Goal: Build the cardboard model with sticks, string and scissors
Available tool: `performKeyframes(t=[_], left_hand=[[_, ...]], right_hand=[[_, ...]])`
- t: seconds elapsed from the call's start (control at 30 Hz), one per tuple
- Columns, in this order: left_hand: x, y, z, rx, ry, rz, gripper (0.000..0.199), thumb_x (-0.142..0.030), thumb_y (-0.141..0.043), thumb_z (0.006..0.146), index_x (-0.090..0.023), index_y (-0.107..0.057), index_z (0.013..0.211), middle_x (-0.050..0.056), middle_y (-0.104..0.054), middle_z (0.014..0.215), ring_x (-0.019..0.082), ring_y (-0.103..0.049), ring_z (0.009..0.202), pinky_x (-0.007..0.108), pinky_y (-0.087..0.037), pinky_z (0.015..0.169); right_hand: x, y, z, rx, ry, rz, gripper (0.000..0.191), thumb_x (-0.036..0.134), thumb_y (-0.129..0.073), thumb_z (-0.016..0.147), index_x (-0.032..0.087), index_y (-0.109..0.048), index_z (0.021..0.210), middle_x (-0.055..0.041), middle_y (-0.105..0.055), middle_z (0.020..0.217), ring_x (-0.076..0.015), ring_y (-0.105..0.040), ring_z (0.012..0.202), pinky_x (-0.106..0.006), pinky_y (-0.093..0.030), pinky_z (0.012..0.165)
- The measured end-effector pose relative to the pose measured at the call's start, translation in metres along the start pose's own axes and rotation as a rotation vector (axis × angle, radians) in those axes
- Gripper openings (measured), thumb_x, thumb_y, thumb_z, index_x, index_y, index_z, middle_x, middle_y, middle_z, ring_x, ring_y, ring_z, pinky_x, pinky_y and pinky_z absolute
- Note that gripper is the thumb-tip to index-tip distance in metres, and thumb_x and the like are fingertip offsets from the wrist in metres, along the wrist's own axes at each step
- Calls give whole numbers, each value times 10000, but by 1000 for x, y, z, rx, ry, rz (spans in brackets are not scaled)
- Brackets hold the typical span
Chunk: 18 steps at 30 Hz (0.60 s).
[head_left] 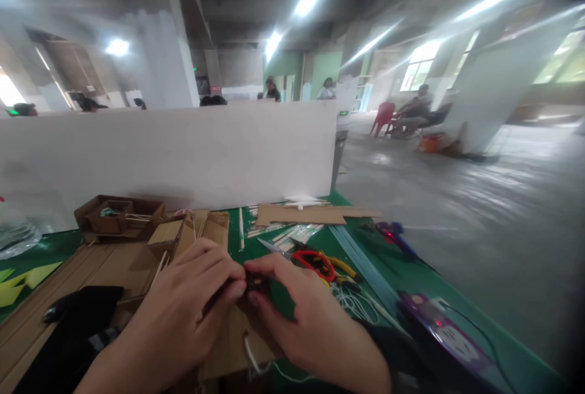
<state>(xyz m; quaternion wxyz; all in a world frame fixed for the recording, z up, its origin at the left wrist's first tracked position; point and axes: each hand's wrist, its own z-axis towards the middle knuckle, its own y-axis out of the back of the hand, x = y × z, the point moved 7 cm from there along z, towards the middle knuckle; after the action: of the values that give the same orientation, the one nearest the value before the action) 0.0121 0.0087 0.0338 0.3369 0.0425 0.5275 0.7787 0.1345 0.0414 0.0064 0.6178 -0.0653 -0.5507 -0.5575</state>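
Note:
My left hand (pixel 183 302) and my right hand (pixel 306 315) meet at the middle of the table, with thumbs and fingertips pinched together. Between the fingertips is a small dark piece (pixel 255 283), mostly covered and too blurred to name; both hands seem to grip it. Below them lies brown cardboard (pixel 233 345) with a short white cord (pixel 251 351) on it. Just beyond my right hand are red-handled scissors (pixel 315 263) and yellow-handled pliers (pixel 342 266). A coil of white wire (pixel 354 302) lies beside that hand.
A cardboard box (pixel 119 217) stands at the back left, near yellow paper (pixel 27 281). Wooden sticks and a cardboard strip (pixel 301 214) lie at the back. A purple power strip (pixel 445 330) is on the right. A white partition (pixel 183 156) borders the green table (pixel 388 260); people sit beyond.

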Motion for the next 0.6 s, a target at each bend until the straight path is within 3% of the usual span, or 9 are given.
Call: performKeyframes(t=[0.2, 0.4, 0.6], left_hand=[[6, -2, -1, -49, 63, 20, 185, -226, -465, 974, -217, -564, 818, 3, -589, 796, 198, -485, 811, 317, -371, 705], [5, -3, 1, -91, 41, -12, 160, -213, -472, 970, -208, -560, 837, 6, -597, 817, 193, -497, 839, 313, -390, 736], [0, -1, 1, -40, 25, -10, 148, -187, -463, 963, -211, -553, 847, 19, -605, 843, 204, -508, 863, 322, -410, 750]], right_hand=[[1, 2, 1, -6, 28, -9, 225, 196, -504, 927, 239, -560, 1140, 23, -681, 1035, -120, -635, 926, -237, -487, 817], [-1, 3, 1, -1, 20, -4, 215, 196, -515, 918, 223, -567, 1125, 10, -691, 1000, -128, -644, 890, -247, -496, 799], [2, 3, 1, 14, 28, 8, 223, 185, -515, 913, 207, -561, 1131, -13, -694, 1012, -144, -651, 905, -257, -500, 792]])
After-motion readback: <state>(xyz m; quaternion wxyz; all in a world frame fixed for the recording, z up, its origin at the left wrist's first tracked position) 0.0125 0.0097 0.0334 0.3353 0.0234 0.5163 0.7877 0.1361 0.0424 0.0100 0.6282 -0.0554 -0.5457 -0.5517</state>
